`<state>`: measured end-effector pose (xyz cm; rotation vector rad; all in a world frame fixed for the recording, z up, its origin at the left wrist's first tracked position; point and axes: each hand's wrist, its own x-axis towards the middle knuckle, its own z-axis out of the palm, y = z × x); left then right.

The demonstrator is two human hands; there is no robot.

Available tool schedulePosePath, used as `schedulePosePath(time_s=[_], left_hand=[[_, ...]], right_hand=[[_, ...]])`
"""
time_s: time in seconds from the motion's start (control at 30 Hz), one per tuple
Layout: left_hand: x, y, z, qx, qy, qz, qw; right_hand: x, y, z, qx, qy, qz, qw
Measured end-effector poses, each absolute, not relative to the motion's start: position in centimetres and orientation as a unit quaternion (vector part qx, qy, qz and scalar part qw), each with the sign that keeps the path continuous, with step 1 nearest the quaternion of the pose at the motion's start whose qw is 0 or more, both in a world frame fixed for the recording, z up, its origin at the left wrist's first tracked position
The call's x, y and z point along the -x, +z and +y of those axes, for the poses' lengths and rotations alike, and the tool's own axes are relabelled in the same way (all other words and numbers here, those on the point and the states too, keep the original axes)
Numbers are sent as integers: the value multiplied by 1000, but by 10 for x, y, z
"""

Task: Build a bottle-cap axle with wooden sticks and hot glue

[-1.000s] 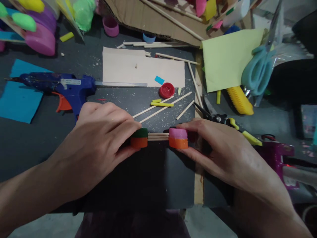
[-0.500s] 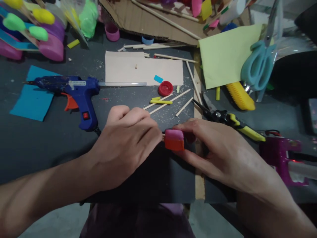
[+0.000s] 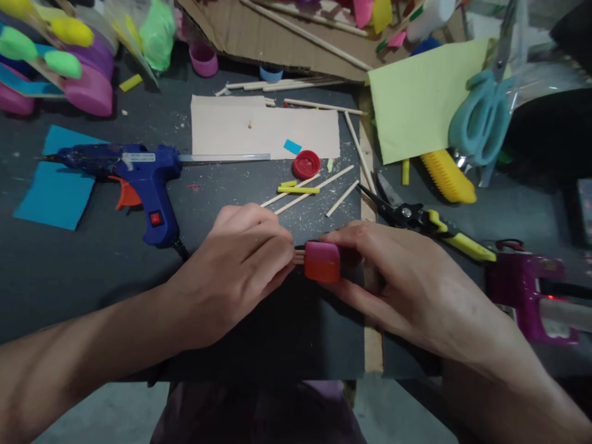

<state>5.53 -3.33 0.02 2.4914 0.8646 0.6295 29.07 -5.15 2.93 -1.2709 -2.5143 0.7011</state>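
Note:
My right hand (image 3: 398, 283) is closed around a small pink-and-orange piece (image 3: 322, 262), its thumb and fingers gripping the far side. From that piece's left side, thin wooden sticks (image 3: 299, 256) run into my left hand (image 3: 235, 271), whose fingers are pinched around them; their ends are hidden. Just beyond lie loose wooden sticks (image 3: 333, 181), a yellow strip (image 3: 300, 190) and a red bottle cap (image 3: 306, 164). The blue glue gun (image 3: 152, 185), with a clear glue stick in it, lies to the left of my left hand.
Cutting pliers (image 3: 411, 216) with yellow handles, a yellow cutter (image 3: 446, 176) and blue-handled scissors (image 3: 483, 117) lie to the right, by a green paper (image 3: 420, 98). White card (image 3: 222, 126) and cardboard (image 3: 272, 46) are farther back. A purple device (image 3: 522, 296) stands at far right.
My left hand has drawn slightly away from the pink-and-orange piece, showing more of the sticks. The whole view has shifted a little; my right hand keeps its grip.

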Motion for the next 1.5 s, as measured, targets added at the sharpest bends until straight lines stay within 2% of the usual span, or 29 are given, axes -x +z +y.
schedulePosePath(time_s=[0.4, 1.5], left_hand=[[-55, -5, -31, -893, 263, 286, 227], [-53, -12, -32, -898, 224, 283, 253]], right_hand=[[-289, 30, -51, 417, 212, -877, 112], [-287, 26, -51, 416, 192, -883, 98]])
